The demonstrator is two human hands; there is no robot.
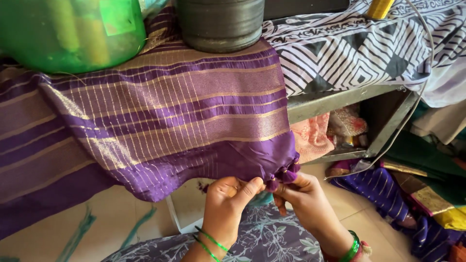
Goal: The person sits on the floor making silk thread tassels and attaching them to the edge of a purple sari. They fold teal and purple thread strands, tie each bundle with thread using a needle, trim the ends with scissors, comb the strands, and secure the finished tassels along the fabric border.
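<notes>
the left hand (227, 198) and right hand (302, 196) are both pinching small purple tassels (284, 175) at the corner of a purple gold-striped cloth (160, 121) that is hanging off the surface; the fingertips are hiding the tassel being worked.

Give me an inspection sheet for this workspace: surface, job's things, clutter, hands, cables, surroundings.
Surface: metal table under a black-and-white patterned cloth.
Job's things: purple cloth with gold stripes hangs off the edge; small purple tassels at its corner.
Clutter: green container and dark spool sit on the purple cloth; yellow spool on the table.
Hands: left hand and right hand both pinch the tassels.
Cables: grey cable loops down the table side.
Surroundings: folded fabrics on the tiled floor; pink bundles on the shelf below.
</notes>
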